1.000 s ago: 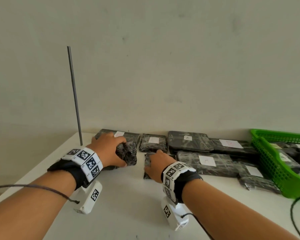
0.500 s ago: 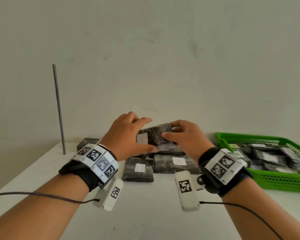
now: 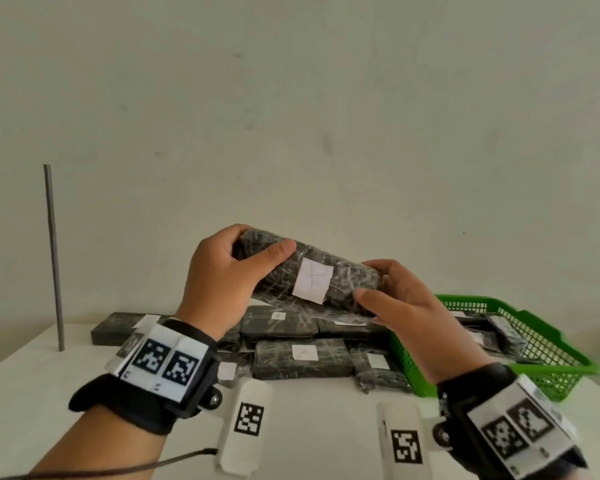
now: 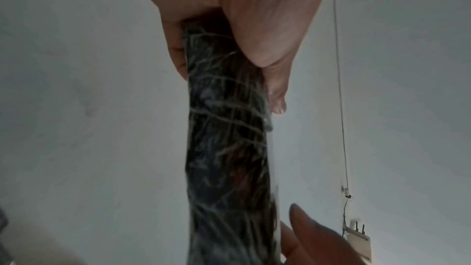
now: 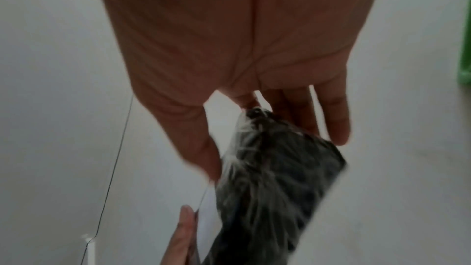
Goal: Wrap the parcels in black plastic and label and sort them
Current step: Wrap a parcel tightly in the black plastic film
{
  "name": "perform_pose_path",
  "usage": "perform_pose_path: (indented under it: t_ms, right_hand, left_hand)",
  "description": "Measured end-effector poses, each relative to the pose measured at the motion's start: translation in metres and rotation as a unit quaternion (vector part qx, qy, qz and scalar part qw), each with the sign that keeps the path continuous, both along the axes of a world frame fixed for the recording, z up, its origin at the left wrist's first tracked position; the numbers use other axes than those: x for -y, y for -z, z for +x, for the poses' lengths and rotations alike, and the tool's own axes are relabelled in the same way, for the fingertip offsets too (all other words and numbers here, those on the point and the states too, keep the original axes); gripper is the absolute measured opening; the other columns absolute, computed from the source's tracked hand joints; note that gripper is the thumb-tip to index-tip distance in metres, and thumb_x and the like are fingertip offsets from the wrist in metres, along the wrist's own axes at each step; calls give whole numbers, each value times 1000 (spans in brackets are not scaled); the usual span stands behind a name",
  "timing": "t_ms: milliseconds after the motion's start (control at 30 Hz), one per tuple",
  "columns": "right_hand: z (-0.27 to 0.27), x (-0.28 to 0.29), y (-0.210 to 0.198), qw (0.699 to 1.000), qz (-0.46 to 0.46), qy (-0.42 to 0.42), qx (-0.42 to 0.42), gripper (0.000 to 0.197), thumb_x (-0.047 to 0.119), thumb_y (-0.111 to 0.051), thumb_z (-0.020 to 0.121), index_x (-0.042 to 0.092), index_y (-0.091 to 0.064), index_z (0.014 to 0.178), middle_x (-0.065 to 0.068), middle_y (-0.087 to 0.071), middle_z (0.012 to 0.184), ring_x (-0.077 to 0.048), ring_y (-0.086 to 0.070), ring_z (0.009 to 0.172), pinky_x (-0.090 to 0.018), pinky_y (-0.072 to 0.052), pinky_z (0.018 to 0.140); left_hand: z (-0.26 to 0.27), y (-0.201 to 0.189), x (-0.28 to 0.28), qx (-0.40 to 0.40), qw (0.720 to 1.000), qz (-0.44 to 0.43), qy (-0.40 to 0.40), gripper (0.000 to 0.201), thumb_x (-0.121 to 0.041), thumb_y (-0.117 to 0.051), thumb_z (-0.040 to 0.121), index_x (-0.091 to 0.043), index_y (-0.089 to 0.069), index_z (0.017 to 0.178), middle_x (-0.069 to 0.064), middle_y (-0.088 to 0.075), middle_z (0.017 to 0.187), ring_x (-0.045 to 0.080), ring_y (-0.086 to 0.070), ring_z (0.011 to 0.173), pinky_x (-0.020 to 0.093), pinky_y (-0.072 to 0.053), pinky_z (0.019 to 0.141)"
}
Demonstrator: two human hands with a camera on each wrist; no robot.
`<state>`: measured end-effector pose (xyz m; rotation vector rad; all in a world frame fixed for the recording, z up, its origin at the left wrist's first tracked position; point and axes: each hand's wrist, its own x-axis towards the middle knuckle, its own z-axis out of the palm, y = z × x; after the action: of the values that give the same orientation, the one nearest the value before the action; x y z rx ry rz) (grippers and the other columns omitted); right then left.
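A black-wrapped parcel point(image 3: 340, 282) with a white label point(image 3: 311, 279) is held up in the air above the table, tilted down to the right. My left hand point(image 3: 222, 282) grips its upper left end, thumb across the front. My right hand point(image 3: 399, 299) pinches its lower right end between thumb and fingers. The left wrist view shows the parcel point(image 4: 226, 148) running down from my left hand point(image 4: 229, 37). In the right wrist view my right hand point(image 5: 254, 108) holds the blurred parcel end point(image 5: 275, 168).
Several labelled black parcels point(image 3: 302, 358) lie in rows on the white table point(image 3: 309, 427) below my hands. A green basket point(image 3: 551, 351) with more parcels stands at the right. A thin metal rod point(image 3: 53, 254) stands upright at the back left. A wall is close behind.
Both hands left the parcels lying on the table, took one parcel between them and raised it higher, turning its label toward me.
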<state>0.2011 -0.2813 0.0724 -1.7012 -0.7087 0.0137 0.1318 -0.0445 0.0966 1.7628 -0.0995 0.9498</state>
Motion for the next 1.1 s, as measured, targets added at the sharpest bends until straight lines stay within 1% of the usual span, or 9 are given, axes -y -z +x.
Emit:
perform_pose_path:
  t_ms: [133, 300, 400, 467, 633, 700, 800, 967, 1100]
  right_hand:
    - [-8, -7, -3, 981, -187, -8, 57, 50, 60, -83, 76, 40, -64, 117, 15, -73, 115, -1, -70, 104, -38, -58, 98]
    - [-5, -27, 1, 980, -187, -49, 46, 43, 42, -86, 82, 44, -62, 117, 12, -76, 109, -5, -75, 94, -37, -63, 90]
    - [4, -29, 8, 987, -130, -91, -11, 48, 25, -89, 82, 35, -64, 122, 10, -79, 112, -9, -76, 102, -39, -59, 97]
    - [13, -30, 16, 993, -38, -98, -54, 53, 18, -91, 78, 23, -65, 124, 3, -79, 115, -18, -76, 107, -46, -57, 100]
    - [31, -37, 26, 958, 235, -68, -152, 51, 13, -81, 68, 7, -69, 117, -14, -79, 115, -34, -75, 111, -50, -59, 96]
    - [36, -38, 29, 955, 245, -59, -155, 47, 15, -82, 68, 8, -69, 113, -14, -79, 113, -35, -74, 113, -45, -61, 95]
    - [45, -30, 27, 960, 251, -37, -119, 68, 32, -93, 70, 6, -64, 125, -11, -77, 116, -37, -71, 119, -51, -54, 104]
    - [52, -12, 18, 990, 136, 26, -1, 83, 62, -97, 54, 40, -67, 129, -13, -75, 104, -45, -73, 104, -60, -53, 105]
    - [44, -15, 15, 985, 161, 57, 22, 69, 48, -88, 67, 24, -65, 128, -7, -80, 106, -25, -78, 101, -55, -56, 102]
  left_hand:
    - [3, -3, 7, -30, 988, 153, 15, 52, -66, -72, 69, -22, -80, 95, -10, -79, 86, 3, -74, 83, 33, -64, 75]
    - [22, 2, 15, -26, 974, 227, -6, 66, -76, -55, 76, -24, -77, 108, -13, -76, 95, -7, -65, 66, 10, -46, 57]
    - [32, 13, 7, -31, 995, 68, 63, 81, -93, -49, 72, -31, -67, 120, -11, -73, 116, 3, -73, 95, 21, -57, 80]
    - [31, 25, -4, -93, 977, -87, 170, 80, -86, -56, 73, -28, -64, 127, -2, -70, 129, 16, -73, 110, 36, -57, 94]
    - [36, 61, -13, -222, 952, -36, 208, 75, -59, -91, 61, -29, -67, 124, 0, -76, 117, 21, -73, 112, 37, -56, 95]
    - [45, 67, -9, -186, 957, -110, 192, 61, -36, -93, 63, -23, -70, 118, 7, -77, 114, 28, -74, 109, 35, -60, 88]
    - [46, 64, -10, -181, 957, -102, 202, 58, -30, -96, 68, -24, -71, 121, 7, -77, 116, 27, -75, 109, 32, -61, 86]
    - [32, 49, -22, -201, 968, 18, 148, 74, -64, -94, 53, -49, -66, 120, -12, -75, 119, 13, -72, 111, 44, -51, 105]
    - [36, 47, -12, -141, 976, -39, 158, 51, -62, -81, 65, -41, -74, 111, -3, -77, 115, 17, -72, 112, 46, -48, 110]
